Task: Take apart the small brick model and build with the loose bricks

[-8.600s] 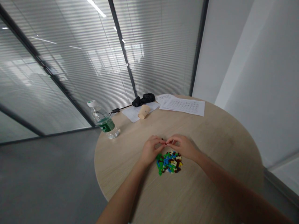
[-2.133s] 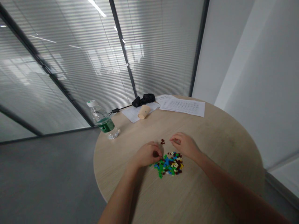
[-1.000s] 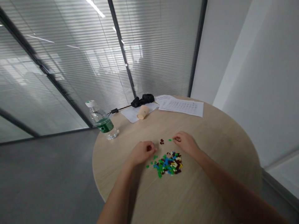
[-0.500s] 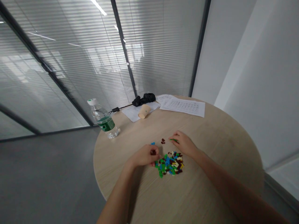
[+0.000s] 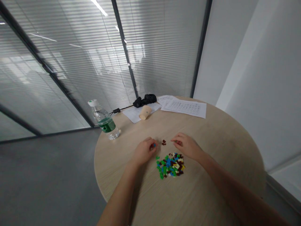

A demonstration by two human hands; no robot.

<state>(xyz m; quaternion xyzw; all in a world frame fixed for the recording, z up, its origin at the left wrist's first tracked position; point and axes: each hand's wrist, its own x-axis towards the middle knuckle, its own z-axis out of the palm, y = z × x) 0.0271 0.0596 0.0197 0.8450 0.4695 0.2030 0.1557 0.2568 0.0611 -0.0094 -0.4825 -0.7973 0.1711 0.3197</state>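
Note:
A loose heap of small toy building bricks (image 5: pixel 171 165) in green, blue, brown, yellow and white lies on the round wooden table. Just beyond its left side, my left hand (image 5: pixel 145 150) is curled with its fingers around a blue brick (image 5: pixel 154 145); whether the brick is off the table I cannot tell. My right hand (image 5: pixel 185 146) is on the other side, above the heap's far right, its fingertips pinched together and hiding whatever they hold. Between the two hands sits a little group of brown bricks (image 5: pixel 164 142).
At the table's (image 5: pixel 223 141) left edge stands a water bottle (image 5: pixel 105 123) with a green label. A paper cup (image 5: pixel 145 112) lies on its side at the back, near a black bundle (image 5: pixel 147 99) with a cable. Printed sheets (image 5: pixel 185 106) lie at the back right.
My left hand has moved away from the heap's left edge, up to the blue brick. My right hand has barely shifted; the green brick seen in its fingers before is now out of sight.

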